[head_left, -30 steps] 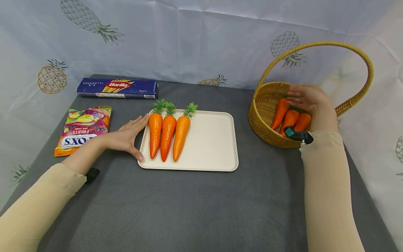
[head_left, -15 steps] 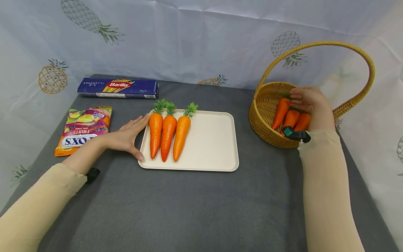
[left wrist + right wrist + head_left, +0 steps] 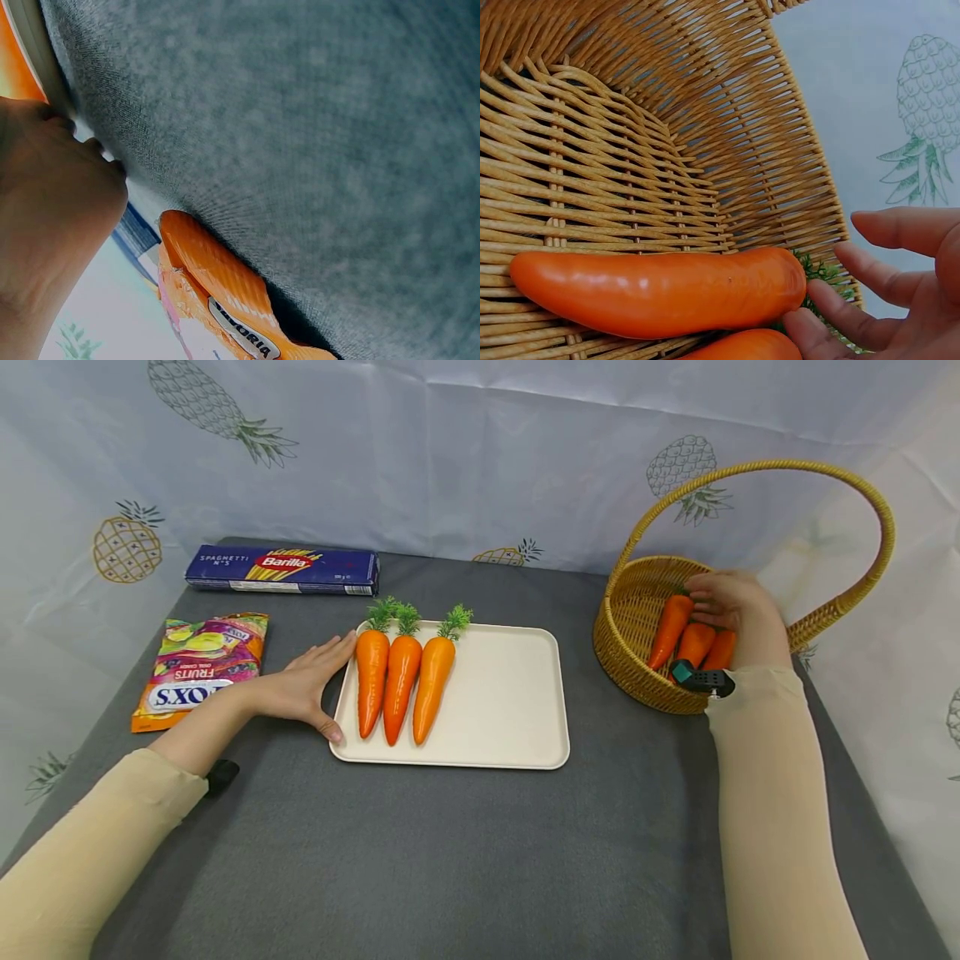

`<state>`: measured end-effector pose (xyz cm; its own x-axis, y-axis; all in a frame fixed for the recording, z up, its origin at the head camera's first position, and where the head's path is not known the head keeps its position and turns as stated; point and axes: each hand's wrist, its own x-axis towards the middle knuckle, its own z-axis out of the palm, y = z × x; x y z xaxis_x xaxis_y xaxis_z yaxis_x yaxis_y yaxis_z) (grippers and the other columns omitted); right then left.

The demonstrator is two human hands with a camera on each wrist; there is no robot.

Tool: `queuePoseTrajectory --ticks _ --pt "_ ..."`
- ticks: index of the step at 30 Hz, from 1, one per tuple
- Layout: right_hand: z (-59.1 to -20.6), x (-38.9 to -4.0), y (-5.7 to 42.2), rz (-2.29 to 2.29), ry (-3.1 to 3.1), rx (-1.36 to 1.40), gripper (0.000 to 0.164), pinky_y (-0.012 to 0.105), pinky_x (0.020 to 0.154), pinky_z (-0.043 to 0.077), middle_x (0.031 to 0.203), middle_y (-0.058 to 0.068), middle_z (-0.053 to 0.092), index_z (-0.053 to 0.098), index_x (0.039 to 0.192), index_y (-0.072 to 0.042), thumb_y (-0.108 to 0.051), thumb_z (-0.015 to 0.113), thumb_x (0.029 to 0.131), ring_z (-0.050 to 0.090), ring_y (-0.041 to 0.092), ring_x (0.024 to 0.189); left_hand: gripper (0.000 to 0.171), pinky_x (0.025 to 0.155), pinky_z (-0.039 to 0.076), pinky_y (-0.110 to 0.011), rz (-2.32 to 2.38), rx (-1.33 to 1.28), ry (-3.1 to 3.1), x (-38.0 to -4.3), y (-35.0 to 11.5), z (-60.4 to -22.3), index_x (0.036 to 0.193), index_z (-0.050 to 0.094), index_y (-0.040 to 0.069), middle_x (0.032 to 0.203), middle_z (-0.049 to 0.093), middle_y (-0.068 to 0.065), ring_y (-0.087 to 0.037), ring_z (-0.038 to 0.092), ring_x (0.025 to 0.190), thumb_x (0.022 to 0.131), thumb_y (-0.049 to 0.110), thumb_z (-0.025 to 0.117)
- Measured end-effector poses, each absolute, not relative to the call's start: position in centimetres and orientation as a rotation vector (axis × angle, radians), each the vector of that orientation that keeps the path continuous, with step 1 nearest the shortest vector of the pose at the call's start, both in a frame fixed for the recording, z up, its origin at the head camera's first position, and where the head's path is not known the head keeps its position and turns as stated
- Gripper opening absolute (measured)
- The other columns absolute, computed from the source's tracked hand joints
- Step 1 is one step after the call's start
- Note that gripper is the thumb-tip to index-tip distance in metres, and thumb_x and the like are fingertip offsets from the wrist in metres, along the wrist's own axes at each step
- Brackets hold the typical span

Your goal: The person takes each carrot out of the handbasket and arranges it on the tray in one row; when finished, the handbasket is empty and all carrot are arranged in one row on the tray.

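With thumb and fingers spread, my left hand rests at the left rim of a cream rectangular tray. On the tray's left half lie three orange carrots, the left one, the middle one and the right one, green tops pointing away. Over the right side of a wicker basket is my right hand, its fingers loosely extended. In the right wrist view, the fingertips are right at the leafy top of a carrot inside the basket. Beside it lies another carrot; a third carrot is partly covered by my wrist.
A blue spaghetti box lies at the back left. In front of it is a bag of fruit candy, partly behind my left forearm. The basket's tall handle arches above my right hand. A pineapple-patterned cloth hangs behind the table.
My right hand has lowered slightly and shifted a little left, closer to the carrots in the basket. My left hand, the tray and its carrots stay in place.
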<state>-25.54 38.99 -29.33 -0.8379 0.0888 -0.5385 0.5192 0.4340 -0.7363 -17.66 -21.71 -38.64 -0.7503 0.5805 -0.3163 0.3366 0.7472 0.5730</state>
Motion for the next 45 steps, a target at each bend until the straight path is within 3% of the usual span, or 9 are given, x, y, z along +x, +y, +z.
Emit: queuePoseTrajectory --ticks 5,9,12,18,24,28,33,41,45 --pt "-29.6 -25.5 39.0 -1.372 2.278 0.503 0.008 0.026 0.106 0.040 0.115 -0.019 0.044 0.055 0.104 -0.040 -0.044 0.051 0.099 0.048 0.006 0.105 0.144 0.119 -0.006 -0.070 0.678 0.694 2.464 -17.7 -21.7 -38.7 0.159 -0.007 0.009 0.168 -0.009 -0.017 -0.045 -0.010 0.154 0.061 0.044 0.092" --pt "-29.6 -25.4 39.0 -1.410 2.253 0.509 0.015 0.028 0.107 0.039 0.111 -0.019 0.046 0.061 0.090 -0.042 -0.042 0.050 0.100 0.051 0.005 0.102 0.144 0.119 -0.006 -0.070 0.671 0.692 2.463 -17.7 -21.6 -38.7 0.159 -0.008 0.009 0.168 -0.010 -0.016 -0.045 -0.010 0.154 0.061 0.045 0.092" --pt "-29.6 -25.1 38.5 -1.496 2.173 0.609 0.005 0.027 0.107 0.038 0.110 -0.019 0.049 0.059 0.099 -0.038 -0.043 0.056 0.097 0.050 0.005 0.103 0.144 0.119 -0.006 -0.071 0.665 0.692 2.459 -17.7 -21.6 -38.6 0.159 -0.008 0.009 0.168 -0.010 -0.017 -0.045 -0.010 0.154 0.061 0.045 0.092" --pt "-29.8 -24.2 37.3 -1.610 2.071 0.775 0.026 0.027 0.100 0.041 0.112 -0.017 0.049 0.055 0.109 -0.036 -0.047 0.068 0.089 0.046 0.010 0.108 0.145 0.119 -0.006 -0.071 0.673 0.696 2.458 -17.7 -21.6 -38.5 0.159 -0.008 0.009 0.168 -0.010 -0.017 -0.046 -0.010 0.154 0.061 0.046 0.091" --pt "-30.3 -25.0 37.7 -1.401 2.165 0.621 0.042 0.028 0.097 0.046 0.114 -0.019 0.045 0.042 0.135 -0.039 -0.046 0.058 0.096 0.047 0.012 0.112 0.144 0.119 -0.006 -0.070 0.670 0.690 2.458 -17.7 -21.6 -38.6 0.159 -0.008 0.009 0.168 -0.010 -0.017 -0.045 -0.010 0.154 0.062 0.046 0.091" --pt "-30.6 -25.7 38.0 -1.192 2.279 0.430 0.065 0.035 0.104 0.044 0.121 -0.014 0.043 0.022 0.155 -0.023 -0.039 0.053 0.101 0.043 0.025 0.126 0.144 0.119 -0.006 -0.070 0.665 0.696 2.457 -17.7 -21.5 -38.4 0.159 -0.008 0.009 0.168 -0.009 -0.017 -0.046 -0.010 0.154 0.062 0.046 0.091" --pt "-31.2 -26.3 38.1 -1.078 2.360 0.271 0.068 0.045 0.113 0.037 0.116 -0.011 0.049 0.017 0.156 -0.003 -0.031 0.049 0.103 0.035 0.039 0.137 0.144 0.118 -0.006 -0.072 0.667 0.712 2.452 -17.7 -21.5 -38.4 0.159 -0.008 0.009 0.167 -0.009 -0.019 -0.047 -0.010 0.153 0.061 0.048 0.091" --pt "-31.5 -26.3 38.0 -1.025 2.389 0.276 0.073 0.041 0.100 0.044 0.122 0.000 0.049 0.015 0.156 -0.002 -0.037 0.050 0.102 0.041 0.039 0.129 0.144 0.119 -0.006 -0.071 0.668 0.699 2.463 -17.7 -21.6 -38.7 0.159 -0.007 0.008 0.168 -0.009 -0.017 -0.046 -0.010 0.154 0.061 0.047 0.091" --pt "-31.7 -26.4 38.0 -1.012 2.401 0.277 0.073 0.033 0.093 0.047 0.113 -0.008 0.052 0.017 0.156 -0.003 -0.038 0.050 0.102 0.047 0.032 0.121 0.144 0.118 -0.006 -0.071 0.674 0.703 2.456 -17.7 -21.6 -38.8 0.159 -0.008 0.008 0.168 -0.009 -0.018 -0.046 -0.010 0.154 0.062 0.048 0.091"
